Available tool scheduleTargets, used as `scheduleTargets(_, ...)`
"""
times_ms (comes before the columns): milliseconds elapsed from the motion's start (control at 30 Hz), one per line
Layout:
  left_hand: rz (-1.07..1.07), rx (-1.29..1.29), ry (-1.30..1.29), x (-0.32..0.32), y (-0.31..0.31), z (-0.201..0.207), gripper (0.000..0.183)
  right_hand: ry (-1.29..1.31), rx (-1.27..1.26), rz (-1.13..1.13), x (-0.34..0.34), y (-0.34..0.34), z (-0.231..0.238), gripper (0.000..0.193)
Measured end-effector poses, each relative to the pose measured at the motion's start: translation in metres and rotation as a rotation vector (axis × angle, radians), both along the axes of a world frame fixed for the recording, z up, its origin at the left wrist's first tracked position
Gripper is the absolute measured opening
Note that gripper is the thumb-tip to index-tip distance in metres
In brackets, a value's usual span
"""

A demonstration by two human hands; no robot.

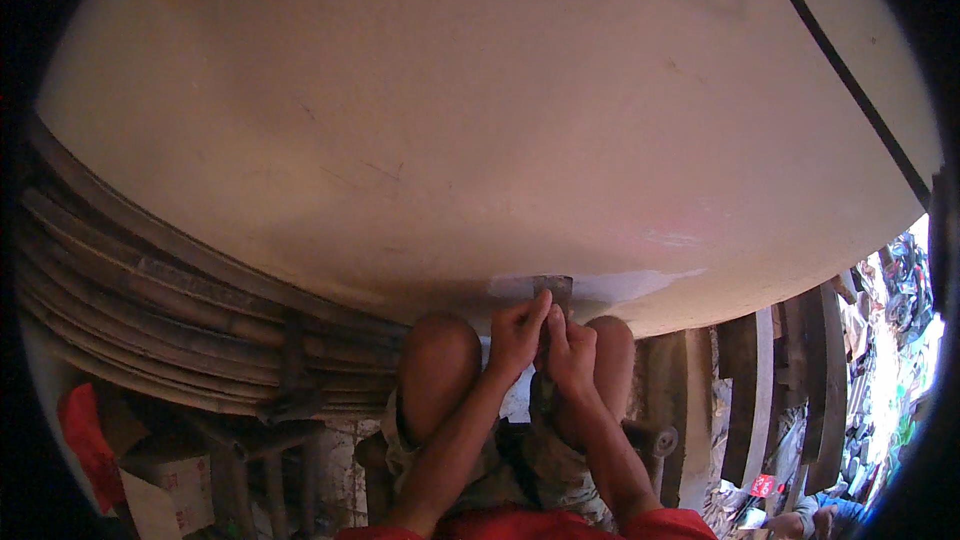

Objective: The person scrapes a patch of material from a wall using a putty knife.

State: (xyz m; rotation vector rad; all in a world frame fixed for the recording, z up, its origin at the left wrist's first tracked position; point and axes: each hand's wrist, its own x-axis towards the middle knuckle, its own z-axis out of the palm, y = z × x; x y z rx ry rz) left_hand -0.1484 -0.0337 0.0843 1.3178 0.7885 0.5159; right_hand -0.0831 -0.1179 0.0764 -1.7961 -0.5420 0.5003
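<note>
A large curved beige surface (480,120), like a boat's hull, fills the upper view. Near its lower edge is a pale whitish patch (630,285). A dark, flat-ended tool, which looks like a scraper (553,287), lies with its square end over that patch. My left hand (515,340) and my right hand (572,348) are closed around it side by side, thumbs pointing up along it. Its lower part runs down between my wrists and is partly hidden by my hands.
My bent knees (440,360) flank my hands beneath the curved surface. Long bamboo-like poles (200,310) are stacked at the left, above a cardboard box (170,490). Wooden planks (745,390) stand at the right, with scattered litter (880,370) beyond. A black line (840,70) crosses the upper right.
</note>
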Motion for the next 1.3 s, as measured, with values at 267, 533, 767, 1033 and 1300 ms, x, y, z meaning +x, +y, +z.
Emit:
scheduleTargets(267, 0.197, 0.084, -0.058, -0.011, 0.007, -0.004, 0.042, 0.067, 0.061, 0.036, -0.018, 0.019, 0.000, 0.038)
scheduleTargets(533, 0.221, 0.029, -0.144, -0.015, 0.012, -0.015, 0.041, 0.209, 0.120, 0.079, -0.025, 0.023, 0.014, 0.035)
scheduleTargets(767, 0.151, -0.100, -0.127, -0.001, -0.001, 0.013, 0.040, -0.016, 0.118, 0.021, -0.009, 0.010, 0.005, 0.042)
scheduleTargets(1033, 0.024, 0.008, -0.225, 0.031, -0.014, -0.004, 0.040, 0.169, 0.139, -0.029, 0.013, -0.016, 0.024, 0.040)
scheduleTargets(1300, -0.172, -0.090, -0.149, 0.041, -0.020, 0.016, 0.043, 0.247, 0.208, -0.054, 0.026, -0.030, 0.030, 0.040)
